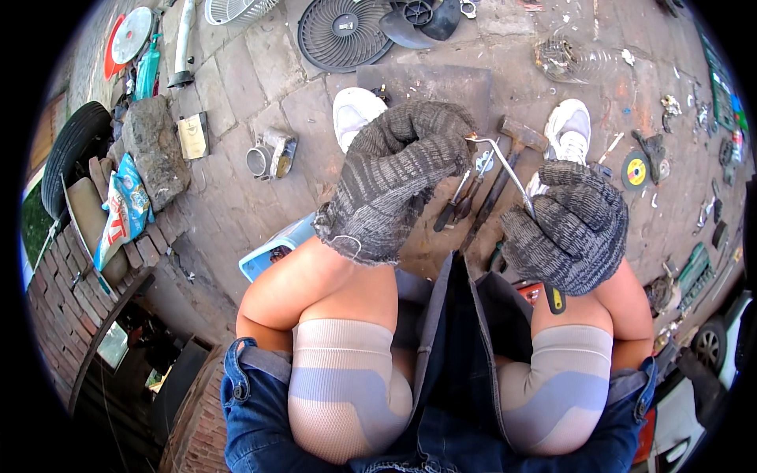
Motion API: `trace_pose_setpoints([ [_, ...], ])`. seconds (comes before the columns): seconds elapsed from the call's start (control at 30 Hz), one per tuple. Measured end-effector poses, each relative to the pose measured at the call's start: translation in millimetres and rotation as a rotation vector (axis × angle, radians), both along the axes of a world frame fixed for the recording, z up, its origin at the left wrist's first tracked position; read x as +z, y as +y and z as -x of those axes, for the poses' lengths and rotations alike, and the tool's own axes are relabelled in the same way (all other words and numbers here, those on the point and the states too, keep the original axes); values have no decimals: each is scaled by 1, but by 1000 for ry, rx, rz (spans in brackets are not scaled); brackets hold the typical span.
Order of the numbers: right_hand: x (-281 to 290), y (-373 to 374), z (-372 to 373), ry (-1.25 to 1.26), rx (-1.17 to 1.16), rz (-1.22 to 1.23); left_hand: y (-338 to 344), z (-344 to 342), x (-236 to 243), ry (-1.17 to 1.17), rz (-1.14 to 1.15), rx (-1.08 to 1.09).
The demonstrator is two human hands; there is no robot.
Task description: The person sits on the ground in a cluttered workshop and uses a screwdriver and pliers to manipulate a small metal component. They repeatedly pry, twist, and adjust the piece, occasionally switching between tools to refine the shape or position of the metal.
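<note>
Hands: both in grey-and-black knitted gloves [367,209]; the right hand [564,229] is wrapped around the handle of a slim, bent silver metal hook tool [513,175], while the left hand [406,173] curls inward, and whether it pinches anything small I cannot tell.
Hook tool: right of centre in the frame, slanting up to the left hand's fingertips; the fist low on the handle probably gives leverage and leaves the bent tip visible.
Hammer: a dark-handled, metal-headed hammer [523,133] lies above centre on grey paving [260,209], beside dark-handled hand tools [445,217], presumably for easy reach.
</note>
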State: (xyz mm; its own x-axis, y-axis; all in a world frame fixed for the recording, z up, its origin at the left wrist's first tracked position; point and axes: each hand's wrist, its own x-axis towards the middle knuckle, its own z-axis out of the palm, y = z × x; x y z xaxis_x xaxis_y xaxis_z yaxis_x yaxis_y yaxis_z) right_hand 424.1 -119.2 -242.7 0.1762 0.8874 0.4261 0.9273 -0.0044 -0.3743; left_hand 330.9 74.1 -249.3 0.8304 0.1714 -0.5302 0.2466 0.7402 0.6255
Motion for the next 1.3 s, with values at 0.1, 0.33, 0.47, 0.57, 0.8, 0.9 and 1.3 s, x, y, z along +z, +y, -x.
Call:
trace_pose_setpoints([
  [0.1,-2,0,-2,-34,39,-28,1,0,0,-58,-76,1],
  [0.33,4,3,-1,-44,19,18,-2,-1,3,-170,-780,26],
  [0.47,3,1,-1,55,51,-1,-2,2,6,-208,-893,13],
  [0.57,-21,-6,3,113,60,-63,-1,3,8,-227,-960,-17],
  [0.8,-9,1,1,281,80,-35,1,8,5,-286,-874,-27],
  [0.9,-8,-4,-2,367,95,83,6,7,0,-323,-960,-80],
  [1.3,-13,1,9,952,-306,113,8,5,-7,-329,-942,-259],
])
